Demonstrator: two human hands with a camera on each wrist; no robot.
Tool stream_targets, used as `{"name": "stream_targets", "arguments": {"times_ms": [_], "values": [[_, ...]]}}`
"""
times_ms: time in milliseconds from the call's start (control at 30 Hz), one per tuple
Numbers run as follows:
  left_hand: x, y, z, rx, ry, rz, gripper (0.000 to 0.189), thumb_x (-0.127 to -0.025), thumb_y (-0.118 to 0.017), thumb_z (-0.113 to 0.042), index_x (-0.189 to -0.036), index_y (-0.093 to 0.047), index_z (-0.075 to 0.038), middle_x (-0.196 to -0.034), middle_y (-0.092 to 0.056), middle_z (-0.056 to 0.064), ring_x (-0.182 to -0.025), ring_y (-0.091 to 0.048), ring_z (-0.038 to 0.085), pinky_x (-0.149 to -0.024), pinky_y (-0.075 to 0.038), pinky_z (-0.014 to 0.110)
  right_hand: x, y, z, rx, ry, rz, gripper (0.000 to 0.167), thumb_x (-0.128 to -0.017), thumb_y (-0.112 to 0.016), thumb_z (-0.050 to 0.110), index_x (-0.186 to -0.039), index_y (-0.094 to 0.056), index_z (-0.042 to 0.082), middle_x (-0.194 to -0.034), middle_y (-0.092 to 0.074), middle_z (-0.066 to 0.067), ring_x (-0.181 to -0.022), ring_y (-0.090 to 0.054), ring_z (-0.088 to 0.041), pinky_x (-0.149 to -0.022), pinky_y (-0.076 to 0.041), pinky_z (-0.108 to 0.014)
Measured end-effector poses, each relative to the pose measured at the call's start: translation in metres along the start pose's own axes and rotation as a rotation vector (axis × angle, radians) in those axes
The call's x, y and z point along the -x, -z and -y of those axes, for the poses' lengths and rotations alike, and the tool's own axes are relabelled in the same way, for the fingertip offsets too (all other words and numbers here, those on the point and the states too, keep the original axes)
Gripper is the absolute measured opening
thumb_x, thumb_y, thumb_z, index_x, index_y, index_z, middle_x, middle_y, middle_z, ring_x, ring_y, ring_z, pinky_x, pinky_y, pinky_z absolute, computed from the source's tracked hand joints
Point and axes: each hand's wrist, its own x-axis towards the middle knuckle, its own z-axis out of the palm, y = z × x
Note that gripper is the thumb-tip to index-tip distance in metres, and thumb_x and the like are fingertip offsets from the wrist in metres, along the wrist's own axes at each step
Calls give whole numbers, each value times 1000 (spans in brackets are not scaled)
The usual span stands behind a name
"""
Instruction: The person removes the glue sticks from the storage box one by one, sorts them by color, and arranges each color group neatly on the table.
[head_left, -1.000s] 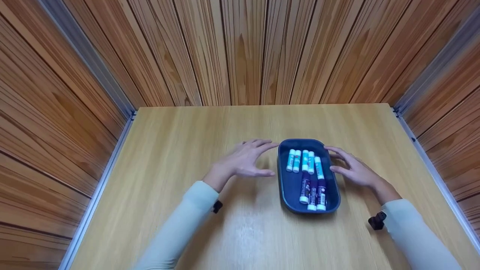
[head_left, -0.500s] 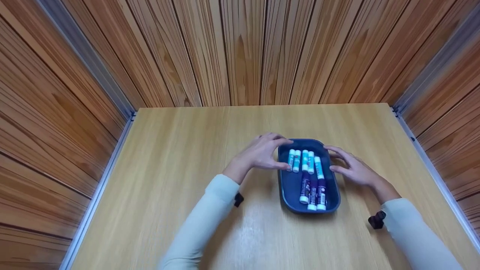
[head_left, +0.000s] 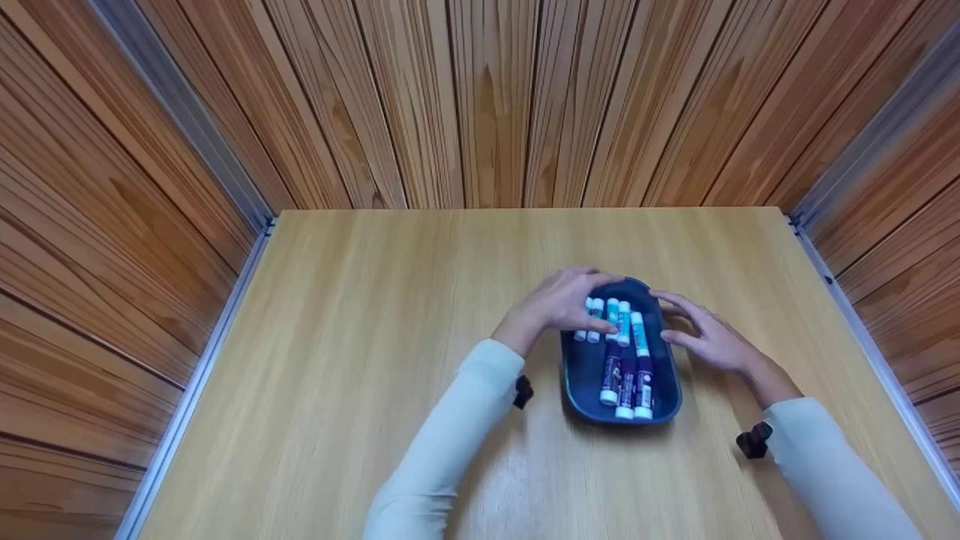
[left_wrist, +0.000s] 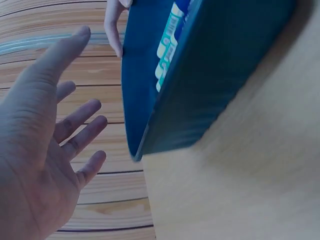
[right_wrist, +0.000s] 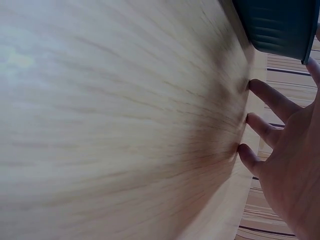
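A dark blue tray (head_left: 585,386) holds several turquoise glue sticks with white ends (head_left: 624,322) toward its far side and three purple ones (head_left: 626,386) nearer the front. My left hand (head_left: 562,304) hovers over the tray's far left part, partly covering the turquoise sticks; its fingers and thumb are spread, gripping nothing. In the left wrist view that hand (left_wrist: 45,145) is apart from the tray wall. My right hand (head_left: 709,341) rests at the tray's right rim, with the thumb and index finger by the edge. Several of its fingertips (right_wrist: 248,119) touch the table in the right wrist view.
The tray stands on a light wooden table (head_left: 390,337), right of its middle. Wood-plank walls (head_left: 487,105) with grey metal corner strips (head_left: 187,112) enclose the back and both sides. A small black device (head_left: 753,440) sits at the right wrist.
My left hand has moved right, from beside the tray to over its far left part. The right hand and the glue sticks stay where they were.
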Motion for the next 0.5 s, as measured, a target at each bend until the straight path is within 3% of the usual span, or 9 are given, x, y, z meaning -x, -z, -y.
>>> {"name": "stream_targets", "arguments": {"times_ms": [267,500], "values": [[-15,-12,-7,23,11,38,84,-100,-82,-55,-173,-42,-42,-182,-44,1,-168,-44,27,-137,-42,55,2,2,3,0,-13,7,70,-116,-63,34,-178,-31,26,-180,-40,-26,-165,-37,-59,-126,-21,-93],[-22,-25,-7,48,37,16,83,-100,-83,-54,-172,-44,-42,-182,-44,-2,-169,-43,24,-139,-40,52,2,0,3,-4,-2,1,70,-116,-63,33,-178,-31,28,-179,-41,-26,-165,-38,-59,-125,-21,-93]]}}
